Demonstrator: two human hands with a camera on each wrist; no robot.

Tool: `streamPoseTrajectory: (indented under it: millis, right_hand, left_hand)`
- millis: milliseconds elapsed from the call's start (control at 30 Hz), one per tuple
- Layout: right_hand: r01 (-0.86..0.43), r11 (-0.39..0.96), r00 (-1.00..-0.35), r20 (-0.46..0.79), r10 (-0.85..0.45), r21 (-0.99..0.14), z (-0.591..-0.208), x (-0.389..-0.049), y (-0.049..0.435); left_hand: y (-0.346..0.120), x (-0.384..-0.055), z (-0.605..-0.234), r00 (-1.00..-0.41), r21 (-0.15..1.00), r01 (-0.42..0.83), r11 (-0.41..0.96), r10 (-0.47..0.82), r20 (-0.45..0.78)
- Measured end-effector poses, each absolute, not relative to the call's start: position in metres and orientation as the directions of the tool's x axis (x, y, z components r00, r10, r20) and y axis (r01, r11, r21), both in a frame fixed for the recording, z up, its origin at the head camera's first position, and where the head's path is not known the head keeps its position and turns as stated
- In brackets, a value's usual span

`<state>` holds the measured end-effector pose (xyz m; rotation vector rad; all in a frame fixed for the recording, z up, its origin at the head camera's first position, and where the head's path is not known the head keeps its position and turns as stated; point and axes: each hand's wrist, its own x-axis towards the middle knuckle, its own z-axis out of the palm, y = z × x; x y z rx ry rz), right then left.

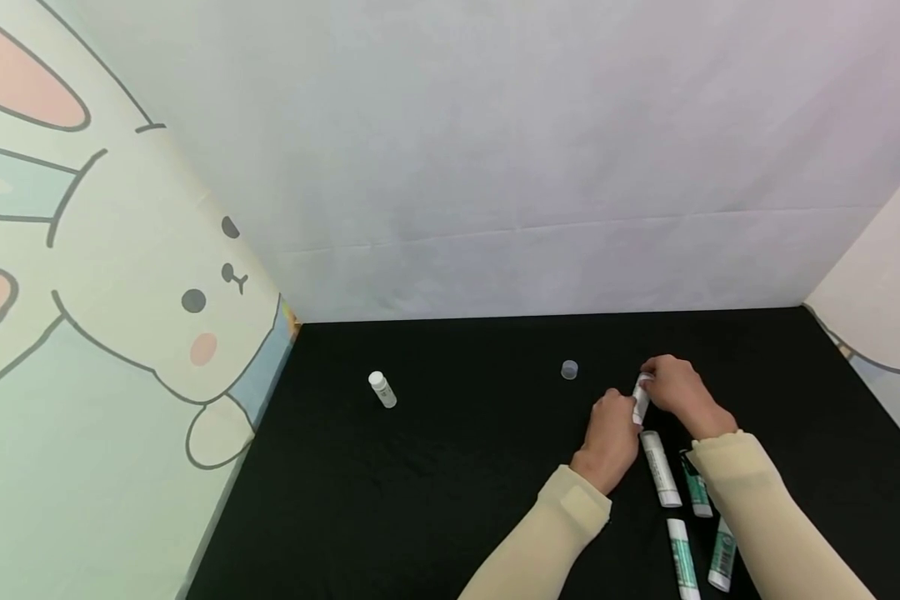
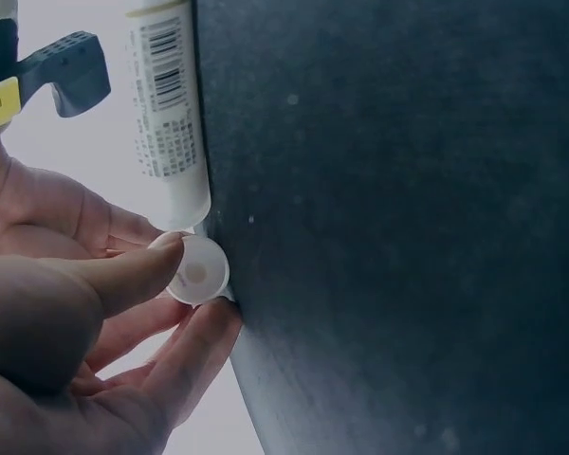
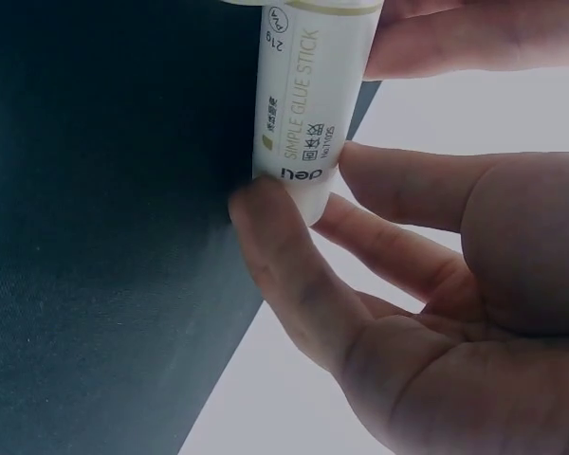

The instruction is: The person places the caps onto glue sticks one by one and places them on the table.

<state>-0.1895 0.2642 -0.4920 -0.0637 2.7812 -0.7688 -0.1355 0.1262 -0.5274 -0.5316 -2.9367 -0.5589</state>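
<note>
Between my two hands is a white glue stick [image 1: 641, 398], labelled "SIMPLE GLUE STICK" in the right wrist view. My right hand [image 1: 681, 390] pinches one end of it between thumb and fingers. At the nearer end is my left hand [image 1: 611, 437]; in the left wrist view its thumb and fingertips pinch a round translucent white end [image 2: 201, 270]. Just below the hands lies a larger white glue stick [image 1: 660, 468]. A white tube [image 2: 171, 104] with a barcode shows above the left thumb in the left wrist view.
A small clear cap [image 1: 569, 369] stands left of the hands. Farther left is a small white glue stick [image 1: 382, 389]. Green-and-white glue sticks lie near my right forearm, one [image 1: 683, 558] at the front. The black table [image 1: 420, 500] meets a pale cloth wall [image 1: 532, 267] behind.
</note>
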Motion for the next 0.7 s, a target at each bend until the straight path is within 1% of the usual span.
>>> streamPoseTrajectory:
  millis: [200,400,600,700]
  right_hand:
    - [0.026,0.859,-0.969,-0.225,-0.104,-0.511,-0.491,-0.188,0.262]
    - [0.012,0.858,-0.982,-0.167,-0.086,-0.513,-0.486,-0.182,0.263]
    - [0.007,0.858,-0.991,-0.121,-0.064,-0.513,-0.477,-0.173,0.258]
    - [0.000,0.852,-0.992,-0.107,-0.066,-0.524,-0.473,-0.168,0.252]
  left_hand:
    - [0.121,-0.134,-0.526,-0.935,0.349,0.352,0.868,0.313,0.165]
    - [0.112,-0.131,-0.520,-0.933,0.387,0.359,0.849,0.313,0.179]
    - [0.100,-0.129,-0.515,-0.952,0.429,0.307,0.850,0.267,0.152]
    - [0.092,-0.128,-0.512,-0.963,0.470,0.270,0.841,0.234,0.135]
